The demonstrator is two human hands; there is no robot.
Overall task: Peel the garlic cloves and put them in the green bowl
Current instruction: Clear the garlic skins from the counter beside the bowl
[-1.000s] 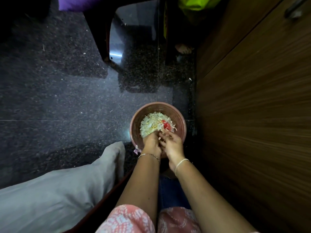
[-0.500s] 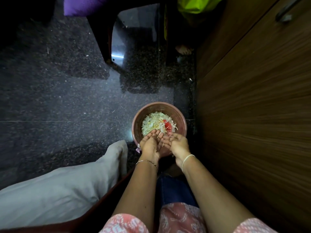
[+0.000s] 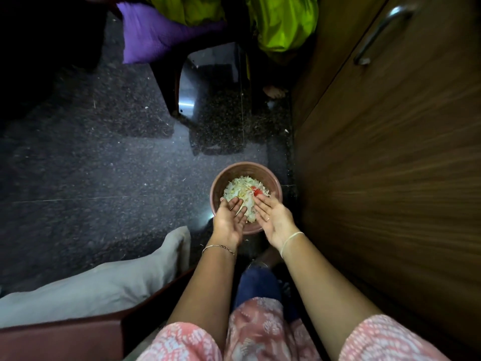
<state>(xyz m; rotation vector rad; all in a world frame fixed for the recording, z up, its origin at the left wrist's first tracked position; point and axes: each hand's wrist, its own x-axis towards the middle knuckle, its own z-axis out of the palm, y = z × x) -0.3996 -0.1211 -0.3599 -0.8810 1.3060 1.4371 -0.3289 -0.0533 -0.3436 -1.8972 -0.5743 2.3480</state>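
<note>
A pinkish-brown round bowl stands on the dark floor, heaped with pale garlic skins and a small red thing. My left hand and my right hand hover over the bowl's near rim, palms turned up, fingers straight and spread. Neither hand holds anything that I can see. No green bowl is in view, and no whole clove can be made out among the skins.
A wooden cabinet with a metal handle rises close on the right. A grey cushion lies at my left on a brown seat edge. Chair legs, purple cloth and yellow-green cloth are farther ahead.
My hands were knuckles-up with fingers bunched at the pile; they have since turned palm up, opened flat and drawn slightly apart over the bowl's near rim.
</note>
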